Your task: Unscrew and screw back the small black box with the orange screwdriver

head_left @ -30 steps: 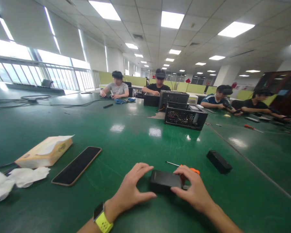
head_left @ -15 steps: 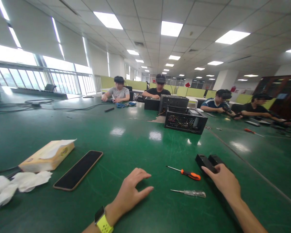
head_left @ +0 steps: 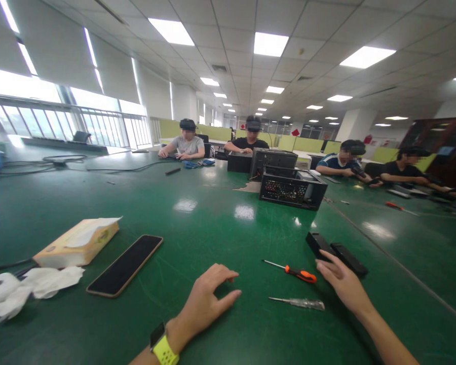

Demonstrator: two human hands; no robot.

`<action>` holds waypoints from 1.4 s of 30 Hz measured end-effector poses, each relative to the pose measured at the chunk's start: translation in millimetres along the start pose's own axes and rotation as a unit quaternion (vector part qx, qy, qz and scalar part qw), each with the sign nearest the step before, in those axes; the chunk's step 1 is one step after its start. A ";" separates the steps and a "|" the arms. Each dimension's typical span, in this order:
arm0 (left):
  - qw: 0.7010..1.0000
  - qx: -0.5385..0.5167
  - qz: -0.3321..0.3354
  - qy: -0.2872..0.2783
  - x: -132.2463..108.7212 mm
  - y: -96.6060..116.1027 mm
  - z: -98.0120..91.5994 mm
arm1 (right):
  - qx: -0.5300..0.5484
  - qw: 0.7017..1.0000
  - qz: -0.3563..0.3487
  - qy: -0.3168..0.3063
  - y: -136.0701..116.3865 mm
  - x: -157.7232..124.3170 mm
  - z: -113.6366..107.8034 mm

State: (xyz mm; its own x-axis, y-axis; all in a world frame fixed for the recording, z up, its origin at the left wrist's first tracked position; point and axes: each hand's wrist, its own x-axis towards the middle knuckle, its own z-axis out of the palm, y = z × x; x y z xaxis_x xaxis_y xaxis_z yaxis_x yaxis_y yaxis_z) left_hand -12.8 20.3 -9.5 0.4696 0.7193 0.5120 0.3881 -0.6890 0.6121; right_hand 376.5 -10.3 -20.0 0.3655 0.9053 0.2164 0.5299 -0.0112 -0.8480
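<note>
My left hand (head_left: pixel 213 294) rests over the green table (head_left: pixel 144 329), thumb and fingers apart, holding nothing. My right hand (head_left: pixel 340 281) is at two black oblong blocks, its fingers spread at the near side of the left block (head_left: pixel 316 243); whether the fingertips touch it I cannot tell. Beside it lies the right block (head_left: pixel 349 258). Between my hands an orange-and-black screwdriver (head_left: pixel 301 274) lies with its tip to the left, and nearer to me is a clear-handled screwdriver (head_left: pixel 307 303).
A phone (head_left: pixel 125 266), a tissue pack (head_left: pixel 79 243) and crumpled tissues (head_left: pixel 49 281) lie at the left. Farther back stand black computer cases (head_left: pixel 292 187). Several people sit around the table's far side. Another screwdriver (head_left: pixel 395 206) lies at the far right.
My right hand has loosened from the black blocks and its fingers have spread. More of both blocks shows, and the right one lies apart from the left. My left hand is nearly unmoved.
</note>
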 end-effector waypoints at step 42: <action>0.996 -0.031 -0.017 -0.079 -1.3 19.6 3.0 | -0.229 0.904 -0.212 -0.291 -50.1 -35.2 21.6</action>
State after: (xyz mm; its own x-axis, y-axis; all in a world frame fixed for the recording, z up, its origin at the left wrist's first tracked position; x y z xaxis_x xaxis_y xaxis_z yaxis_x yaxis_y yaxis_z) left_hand -3.5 5.6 0.0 0.5768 0.7166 0.3922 0.3594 -0.6537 0.6659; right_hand 320.5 -32.5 4.4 -0.3403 0.9377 0.0706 0.8376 0.3364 -0.4303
